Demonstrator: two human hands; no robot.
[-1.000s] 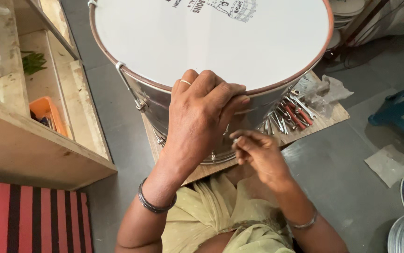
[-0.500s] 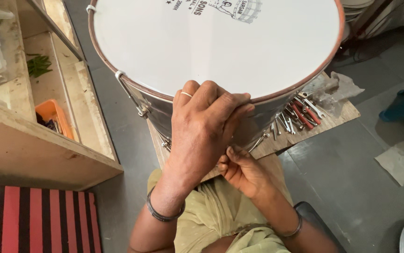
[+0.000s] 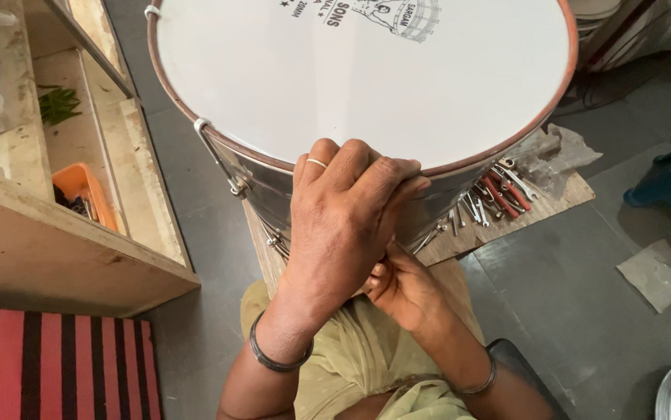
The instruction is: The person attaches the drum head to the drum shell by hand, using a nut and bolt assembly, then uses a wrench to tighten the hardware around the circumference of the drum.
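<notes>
Drum: we see a large drum [image 3: 366, 78] filling the upper centre of the frame, its white skin facing up, a copper-coloured hoop around the rim and a shiny metal shell below.
Drum's place: it stands on a wooden board [image 3: 538, 206] on the grey floor, right in front of our knees.
Left hand: our left hand [image 3: 343, 225] lies over the near rim at centre frame, fingers curled together and clamped on the hoop edge; a ring and a wrist bangle show.
Right hand: our right hand [image 3: 401, 292] sits just under the left, against the shell, fingers pinched together on something small; what it grips we cannot tell, since the left hand hides it.
Handling: we judge the drum bulky and fairly heavy, its shell stiff and slick, its skin taut and easy to dent or scuff.
Where to hold: the hoop and the side tension rod [image 3: 219, 159] look to us like the sure grips; the skin is best left untouched.
Loose hardware: a heap of metal hooks and red-handled tools [image 3: 499, 194] lies on the board at right, touching the base of the drum.
Left side: a wooden shelf unit [image 3: 79, 257] stands close to the drum, with an orange tray [image 3: 79, 183] inside it.
In the way: we judge the shelf and the hardware heap crowd any turning of the drum.
Also about: crumpled plastic [image 3: 658, 272] lies on the floor at right, and a red-and-black striped mat [image 3: 48, 365] lies at lower left.
</notes>
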